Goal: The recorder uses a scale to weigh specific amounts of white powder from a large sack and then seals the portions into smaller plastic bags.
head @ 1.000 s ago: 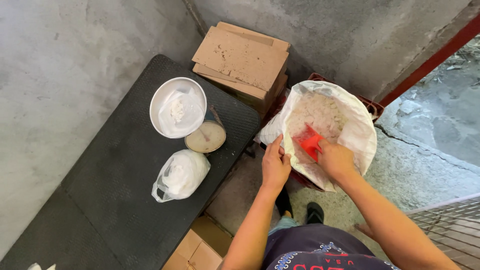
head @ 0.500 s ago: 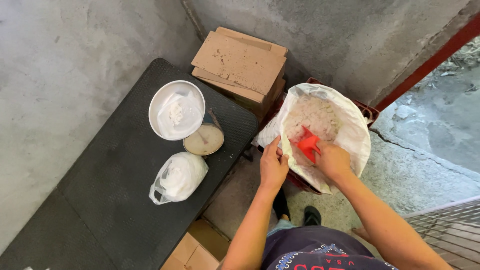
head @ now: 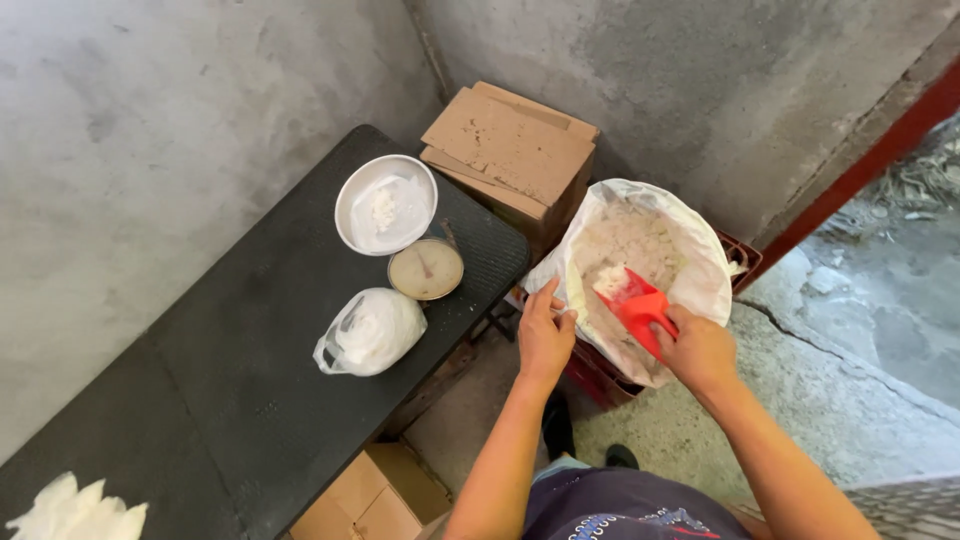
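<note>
One red plastic scoop (head: 636, 310), gripped in the right hand (head: 697, 350), carries white lumps over one open white sack (head: 700, 280). The left hand (head: 545, 335) pinches the sack's rim. On the black textured counter (head: 230, 400): one round metal pan (head: 385, 204), one dial scale (head: 426, 268), one knotted bag (head: 370, 330). Concrete walls.

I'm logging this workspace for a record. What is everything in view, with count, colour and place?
sack: 1, white, open, in a red crate right of the table
scoop: 1, red, in the sack
table: 1, black, left
scale: 1, round dial, table edge
pan: 1, metal, above the dial
filled bag: 1, white, on table
cardboard boxes: stacked, brown, corner
left hand: grips sack rim
right hand: holds scoop
</note>
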